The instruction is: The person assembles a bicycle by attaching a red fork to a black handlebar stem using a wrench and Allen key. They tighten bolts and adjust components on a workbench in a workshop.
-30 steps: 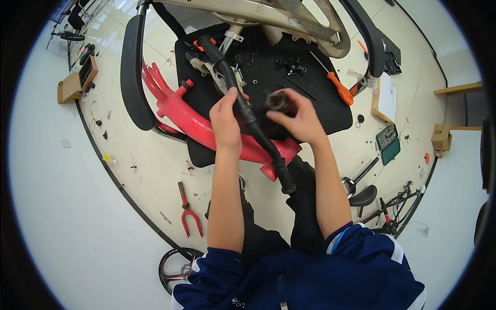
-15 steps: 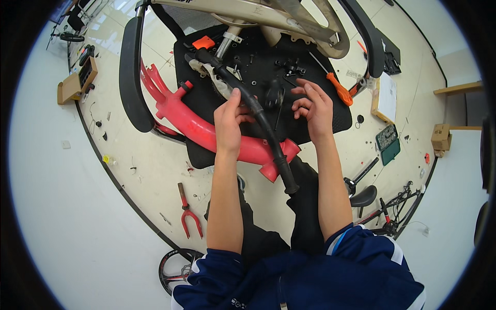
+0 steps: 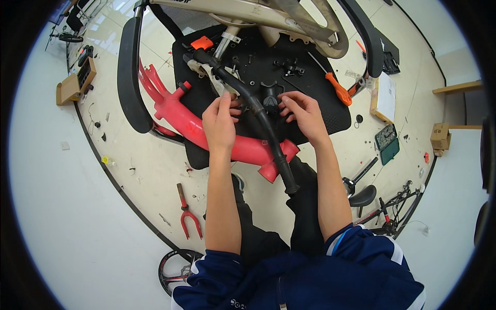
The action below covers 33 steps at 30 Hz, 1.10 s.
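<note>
A black handlebar (image 3: 251, 99) with rubber grips lies slantwise across a red bicycle frame (image 3: 191, 124) and the black chair seat (image 3: 330, 116). My left hand (image 3: 219, 123) hovers over the frame, left of the bar, its fingers loosely apart and holding nothing. Just right of the bar stands a small black part (image 3: 270, 96) with a forked top, perhaps a stem. My right hand (image 3: 305, 114) is open beside it, fingertips at its right edge; whether they touch is unclear. White crumpled material (image 3: 206, 72) lies partly under the bar.
A pale metal frame (image 3: 248, 14) spans the chair's far side between black armrests (image 3: 132, 77). An orange screwdriver (image 3: 338, 89), an orange tool (image 3: 202, 43) and small bolts lie on the seat. On the floor are a red fork (image 3: 190, 217), a saddle (image 3: 363, 196) and a green case (image 3: 390, 150).
The small black part, blurred and tilted before, now stands more upright. My right hand has moved down and left towards it. My left hand has shifted slightly left and down.
</note>
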Each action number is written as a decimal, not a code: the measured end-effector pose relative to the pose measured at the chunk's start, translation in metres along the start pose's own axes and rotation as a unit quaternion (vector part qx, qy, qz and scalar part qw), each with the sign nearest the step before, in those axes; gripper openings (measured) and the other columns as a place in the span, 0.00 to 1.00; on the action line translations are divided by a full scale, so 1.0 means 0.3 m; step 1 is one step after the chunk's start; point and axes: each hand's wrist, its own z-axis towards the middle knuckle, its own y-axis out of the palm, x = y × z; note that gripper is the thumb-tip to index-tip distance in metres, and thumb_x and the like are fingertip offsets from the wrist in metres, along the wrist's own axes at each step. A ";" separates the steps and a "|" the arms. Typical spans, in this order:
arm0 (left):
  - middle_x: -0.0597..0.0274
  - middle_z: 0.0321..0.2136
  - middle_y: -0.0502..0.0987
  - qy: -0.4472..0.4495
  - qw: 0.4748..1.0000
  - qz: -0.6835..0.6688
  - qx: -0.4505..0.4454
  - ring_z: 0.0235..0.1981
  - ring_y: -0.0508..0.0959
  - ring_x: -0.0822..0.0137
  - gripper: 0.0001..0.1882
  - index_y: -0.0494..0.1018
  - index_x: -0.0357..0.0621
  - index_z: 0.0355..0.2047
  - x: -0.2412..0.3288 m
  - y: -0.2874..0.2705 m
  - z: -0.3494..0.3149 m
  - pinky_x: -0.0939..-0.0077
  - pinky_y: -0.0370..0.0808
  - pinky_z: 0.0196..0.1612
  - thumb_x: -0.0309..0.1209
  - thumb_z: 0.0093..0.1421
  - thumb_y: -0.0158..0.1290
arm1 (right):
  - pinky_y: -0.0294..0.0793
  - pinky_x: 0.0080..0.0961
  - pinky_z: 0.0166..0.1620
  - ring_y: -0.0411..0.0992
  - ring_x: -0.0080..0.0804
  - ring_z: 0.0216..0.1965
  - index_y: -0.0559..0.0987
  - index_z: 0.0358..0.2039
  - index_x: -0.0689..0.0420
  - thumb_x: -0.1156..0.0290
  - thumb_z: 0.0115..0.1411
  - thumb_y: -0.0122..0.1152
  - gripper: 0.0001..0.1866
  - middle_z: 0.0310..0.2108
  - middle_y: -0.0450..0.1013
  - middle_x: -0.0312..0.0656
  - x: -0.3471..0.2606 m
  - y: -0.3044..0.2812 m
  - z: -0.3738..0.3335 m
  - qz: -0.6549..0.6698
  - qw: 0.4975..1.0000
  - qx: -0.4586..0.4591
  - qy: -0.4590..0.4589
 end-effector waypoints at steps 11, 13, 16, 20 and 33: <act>0.63 0.31 0.79 0.003 0.990 0.100 -0.097 0.30 0.77 0.73 0.23 0.78 0.36 0.39 -0.023 0.016 -0.004 0.80 0.70 0.30 0.46 0.70 0.46 | 0.73 0.20 0.35 0.73 0.20 0.30 0.76 0.48 0.62 0.67 0.63 0.61 0.16 0.33 0.76 0.38 0.005 0.025 -0.004 -0.135 0.991 0.015 -0.007; 0.63 0.31 0.79 -0.004 0.991 0.085 -0.104 0.29 0.77 0.74 0.21 0.77 0.34 0.41 0.006 0.031 -0.015 0.81 0.70 0.29 0.43 0.69 0.48 | 0.74 0.21 0.36 0.74 0.22 0.29 0.76 0.48 0.63 0.67 0.62 0.61 0.17 0.34 0.77 0.41 0.003 0.026 -0.004 -0.122 0.992 0.012 -0.004; 0.63 0.30 0.79 -0.006 0.995 0.023 -0.095 0.28 0.77 0.75 0.18 0.75 0.31 0.44 0.005 0.043 -0.019 0.83 0.70 0.28 0.38 0.68 0.52 | 0.76 0.23 0.36 0.76 0.26 0.28 0.76 0.48 0.65 0.66 0.61 0.63 0.19 0.34 0.78 0.45 0.008 0.025 -0.002 -0.114 0.993 0.011 -0.011; 0.61 0.29 0.79 -0.020 0.996 -0.027 -0.088 0.28 0.77 0.76 0.18 0.72 0.27 0.49 0.008 0.041 -0.016 0.83 0.70 0.28 0.31 0.64 0.57 | 0.75 0.23 0.33 0.75 0.25 0.26 0.76 0.47 0.64 0.65 0.61 0.62 0.18 0.31 0.77 0.43 0.007 0.023 -0.003 -0.113 0.993 0.011 -0.014; 0.54 0.37 0.81 -0.056 0.993 -0.006 -0.100 0.34 0.81 0.69 0.24 0.69 0.26 0.53 -0.008 0.083 -0.013 0.80 0.77 0.36 0.32 0.63 0.58 | 0.73 0.19 0.30 0.72 0.22 0.25 0.72 0.42 0.63 0.70 0.57 0.68 0.17 0.26 0.75 0.39 -0.020 0.029 -0.031 -0.098 0.991 -0.093 -0.002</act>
